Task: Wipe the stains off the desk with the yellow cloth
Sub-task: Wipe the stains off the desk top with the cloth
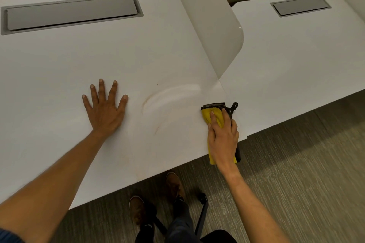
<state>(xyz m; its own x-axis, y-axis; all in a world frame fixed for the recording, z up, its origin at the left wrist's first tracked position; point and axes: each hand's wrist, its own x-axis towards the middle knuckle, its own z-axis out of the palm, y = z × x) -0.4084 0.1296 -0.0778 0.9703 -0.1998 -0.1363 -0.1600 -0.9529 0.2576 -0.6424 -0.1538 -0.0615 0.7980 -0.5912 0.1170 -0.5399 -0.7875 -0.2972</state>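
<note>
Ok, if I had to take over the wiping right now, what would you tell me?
Left hand: flat on the white desk, fingers spread, holding nothing.
Right hand: pressing the yellow cloth down at the desk's front right corner, part of it hanging over the edge.
Done: cannot tell how much is wiped.
Left: a brownish curved smear between the two hands still needs wiping.

We see even, fairly dim indoor light with a warm cast. The matte white desk top (59, 61) shows no glare. Soft shadow darkens the grey striped carpet (296, 163) beneath. Straight edges bow outward; detail is slightly soft.
</note>
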